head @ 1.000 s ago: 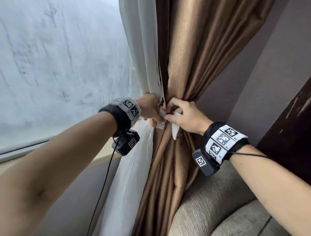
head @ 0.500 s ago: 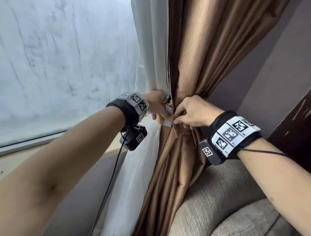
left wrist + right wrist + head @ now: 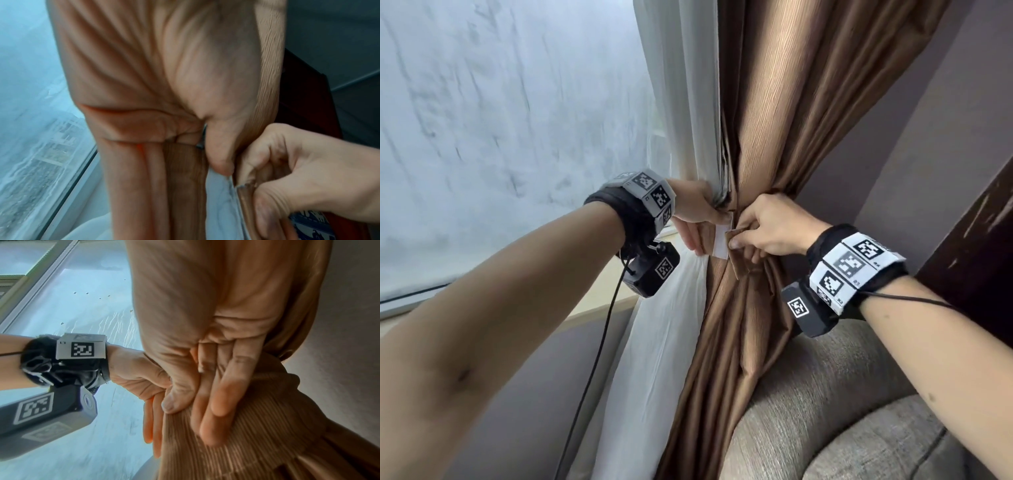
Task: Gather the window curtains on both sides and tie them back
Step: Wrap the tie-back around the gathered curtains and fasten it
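Observation:
A brown curtain [image 3: 784, 113] is bunched at its waist beside a white sheer curtain [image 3: 681, 102]. A brown tie-back band [image 3: 257, 426] wraps the bunch. My left hand [image 3: 709, 233] pinches one end of the band, thumb [image 3: 221, 155] in front and fingers behind, and its white fastening patch [image 3: 722, 241] shows. My right hand [image 3: 739, 234] pinches the other brown end [image 3: 738, 260] at the patch's right edge. In the right wrist view its fingers [image 3: 218, 402] lie flat against the band. The back of the bunch is hidden.
A frosted window [image 3: 500, 137] and its sill [image 3: 592, 301] are on the left. A grey upholstered armchair [image 3: 825, 394] sits right below my right wrist. Dark wooden furniture [image 3: 972, 219] and a grey wall [image 3: 893, 137] stand to the right.
My right hand has turned its end of the band over, brown side out, and brought it against the white patch in my left hand. The view has shifted slightly left.

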`<action>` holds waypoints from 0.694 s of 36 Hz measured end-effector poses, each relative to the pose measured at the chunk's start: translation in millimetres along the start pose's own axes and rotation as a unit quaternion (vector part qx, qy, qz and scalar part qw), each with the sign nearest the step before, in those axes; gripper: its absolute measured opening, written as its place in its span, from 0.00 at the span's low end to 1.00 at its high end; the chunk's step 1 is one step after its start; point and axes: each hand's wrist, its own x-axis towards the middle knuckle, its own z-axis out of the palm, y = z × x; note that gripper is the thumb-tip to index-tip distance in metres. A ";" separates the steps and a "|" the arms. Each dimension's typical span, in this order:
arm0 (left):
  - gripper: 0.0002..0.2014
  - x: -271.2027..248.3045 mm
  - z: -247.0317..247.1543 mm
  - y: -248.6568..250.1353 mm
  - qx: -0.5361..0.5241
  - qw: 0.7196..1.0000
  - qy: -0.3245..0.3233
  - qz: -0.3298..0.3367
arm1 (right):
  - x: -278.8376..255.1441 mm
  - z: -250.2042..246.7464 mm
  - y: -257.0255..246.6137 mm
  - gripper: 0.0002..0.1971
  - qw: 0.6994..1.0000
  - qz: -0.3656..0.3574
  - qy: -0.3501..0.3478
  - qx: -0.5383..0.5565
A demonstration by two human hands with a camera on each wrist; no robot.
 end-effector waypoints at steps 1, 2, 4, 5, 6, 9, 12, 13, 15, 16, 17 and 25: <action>0.25 2.6 1.6 0.7 -0.005 1.000 0.011 -0.004 | -1.9 -0.9 -0.5 0.07 1.000 0.003 -0.005 0.015; 0.24 4.9 2.9 0.9 -0.010 1.000 0.018 -0.009 | -4.1 -1.8 -1.4 0.08 0.999 0.003 -0.011 0.035; 0.22 7.6 4.5 1.4 -0.019 0.999 0.025 -0.015 | -8.3 -2.7 -3.6 0.08 0.996 -0.002 -0.025 0.083; 0.21 7.9 4.6 1.6 -0.023 0.999 0.029 -0.016 | -10.1 -2.8 -5.1 0.08 0.994 -0.006 -0.031 0.107; 0.19 7.1 4.4 2.2 -0.026 0.999 0.033 -0.015 | -11.4 -2.2 -6.9 0.08 0.991 -0.009 -0.035 0.131; 0.13 3.7 4.9 3.6 -0.044 0.998 0.045 -0.011 | -11.7 5.8 -11.7 0.06 0.981 -0.005 -0.026 0.190; 0.13 3.3 4.6 1.0 -0.079 0.996 0.041 -0.015 | -7.3 16.0 -14.7 0.08 0.969 0.014 0.029 0.246; 0.14 2.9 4.2 0.3 -0.096 0.995 0.033 -0.014 | -5.7 18.7 -15.5 0.07 0.965 0.020 0.045 0.257; 0.18 1.8 3.3 -0.7 -0.120 0.992 0.018 -0.012 | -2.0 21.7 -15.7 0.06 0.960 0.028 0.068 0.270; 0.20 1.1 2.9 -0.4 -0.125 0.992 0.012 -0.012 | -0.1 22.6 -15.1 0.06 0.958 0.032 0.077 0.275; 0.21 0.7 2.7 -0.3 -0.128 0.992 0.008 -0.012 | 1.7 23.3 -13.8 0.06 0.957 0.035 0.084 0.276; 0.24 2.1 0.3 -2.4 -0.130 0.991 -0.012 -0.011 | 5.8 24.6 -8.5 0.06 0.962 0.050 0.104 0.249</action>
